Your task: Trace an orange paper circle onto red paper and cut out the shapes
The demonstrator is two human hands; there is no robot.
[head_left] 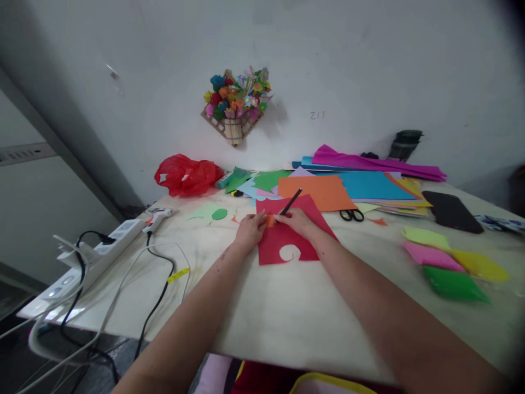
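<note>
A red paper sheet (301, 241) lies on the table, with a curled cut-out near its front edge. On top of it is a small orange paper piece (269, 220). My left hand (250, 229) presses on the left side of that piece, fingers stretched over its edge. In my right hand (294, 220) a dark pencil (291, 201) is gripped, slanting up to the right, its tip hidden by the fingers near the orange piece. Black-handled scissors (351, 215) rest behind my right hand, by a large orange sheet (314, 191).
Left are a white power strip (98, 254), a glue gun (158, 219) and loose cables. A red plastic bag (188, 175) sits at the back. To the right lie a black phone (451, 210), colored packets (455, 279) and stacked blue paper (373, 186). A paper-flower decoration (238, 101) hangs on the wall.
</note>
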